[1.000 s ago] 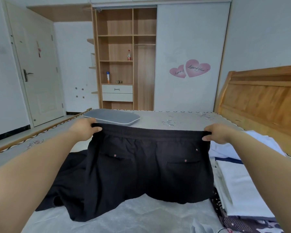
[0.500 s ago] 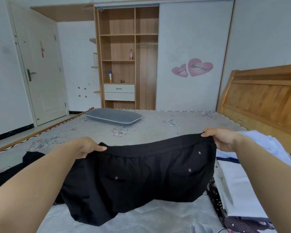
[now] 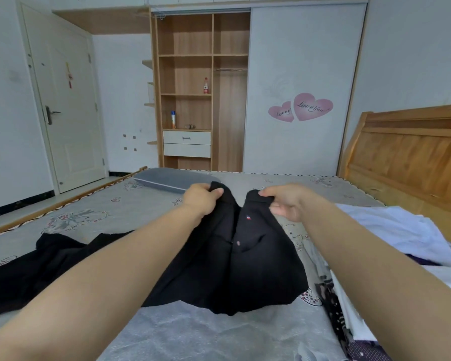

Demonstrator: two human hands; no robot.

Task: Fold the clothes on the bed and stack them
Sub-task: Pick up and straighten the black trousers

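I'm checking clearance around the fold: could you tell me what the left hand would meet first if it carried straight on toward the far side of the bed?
Most likely the grey pillow, lying just beyond the left hand, whose grip holds the black trousers. Depth is unclear, so it might pass above it.

I see an open wooden wardrobe (image 3: 202,89) with a red-capped bottle (image 3: 206,86), a white door (image 3: 63,100), pink heart stickers (image 3: 301,107), and a grey pillow (image 3: 167,178).

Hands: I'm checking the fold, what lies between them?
Head view: between left hand and right hand, only the black trousers' sagging waistband.
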